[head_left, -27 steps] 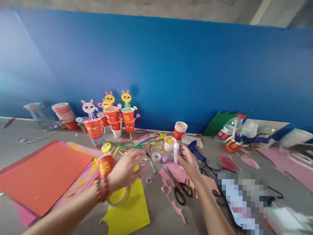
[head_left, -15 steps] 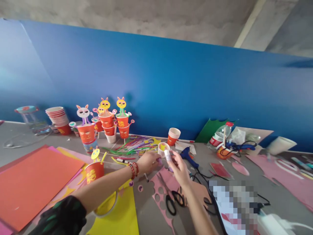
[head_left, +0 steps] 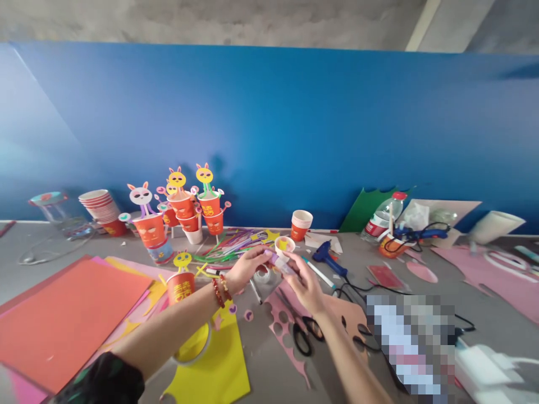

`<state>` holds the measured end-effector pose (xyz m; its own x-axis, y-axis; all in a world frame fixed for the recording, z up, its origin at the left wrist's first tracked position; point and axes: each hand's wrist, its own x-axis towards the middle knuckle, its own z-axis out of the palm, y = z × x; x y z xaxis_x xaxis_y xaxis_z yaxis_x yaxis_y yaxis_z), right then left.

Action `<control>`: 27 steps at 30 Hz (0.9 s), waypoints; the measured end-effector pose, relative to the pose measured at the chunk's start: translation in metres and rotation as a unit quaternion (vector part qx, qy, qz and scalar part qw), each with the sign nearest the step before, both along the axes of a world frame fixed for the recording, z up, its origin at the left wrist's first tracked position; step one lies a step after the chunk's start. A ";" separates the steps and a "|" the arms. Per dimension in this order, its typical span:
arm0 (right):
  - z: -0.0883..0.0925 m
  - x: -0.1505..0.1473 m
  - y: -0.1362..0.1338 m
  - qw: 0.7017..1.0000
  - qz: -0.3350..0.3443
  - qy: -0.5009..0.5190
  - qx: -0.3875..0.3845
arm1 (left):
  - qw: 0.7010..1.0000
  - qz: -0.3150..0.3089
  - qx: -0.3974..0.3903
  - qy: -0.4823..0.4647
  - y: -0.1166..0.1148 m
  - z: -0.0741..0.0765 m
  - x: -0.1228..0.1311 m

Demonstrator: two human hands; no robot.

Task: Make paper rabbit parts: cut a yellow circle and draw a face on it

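Between my two hands a glue stick (head_left: 279, 262) with a lilac cap lies tilted over the table. My left hand (head_left: 247, 269), with beaded bracelets at its wrist, pinches the cap end. The fingers of my right hand (head_left: 306, 285) are closed round the white body. Just behind the glue stick stands a paper cup (head_left: 285, 244) with yellow pieces inside. Small round cutouts (head_left: 249, 315) with purple shapes lie on the table in front. Black-handled scissors (head_left: 302, 339) rest on pink paper with round holes (head_left: 281, 325) below my right hand.
Red cups with animal figures (head_left: 181, 209) stand at the back left, near a cup stack (head_left: 102, 210). Coloured sheets (head_left: 71, 314) lie on the left. A blue glue gun (head_left: 329, 260), its cable, and a bottle (head_left: 385, 216) are on the right.
My hands have come together: the lilac cap and the white glue stick body, apart before, now meet. The glue stick has tipped from near upright to slanting. The camera view has shifted slightly.
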<state>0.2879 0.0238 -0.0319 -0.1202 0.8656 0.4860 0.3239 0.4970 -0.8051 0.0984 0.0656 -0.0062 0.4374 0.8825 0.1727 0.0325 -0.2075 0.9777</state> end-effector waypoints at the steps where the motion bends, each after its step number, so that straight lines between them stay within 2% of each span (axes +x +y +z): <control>1: -0.001 0.001 0.000 1.000 0.005 -0.007 0.002 | 1.000 0.001 0.013 0.007 -0.001 0.003 0.000; 7: -0.001 0.000 -0.003 1.000 -0.002 -0.025 0.013 | 0.991 0.010 0.103 0.090 -0.016 0.014 0.002; 12: -0.001 -0.006 -0.007 0.999 -0.033 -0.018 0.028 | 0.980 0.002 0.132 0.150 -0.022 0.008 0.007; 15: 0.001 -0.004 -0.006 0.999 -0.020 -0.037 0.016 | 0.975 -0.015 0.136 0.175 -0.021 0.008 0.006; 19: 0.008 0.006 -0.001 0.999 -0.018 -0.023 0.023 | 0.967 -0.027 0.163 0.193 -0.011 0.016 -0.002; 22: 0.010 0.018 0.004 0.997 -0.071 0.023 0.010 | 0.960 0.023 0.198 0.198 -0.002 0.019 -0.011; 24: 0.006 0.024 0.009 0.993 -0.099 0.056 -0.003 | 0.952 0.047 0.219 0.207 0.001 0.018 -0.019; 27: -0.003 0.028 0.015 0.991 -0.112 0.066 -0.012 | 0.943 0.040 0.244 0.223 -0.004 0.015 -0.033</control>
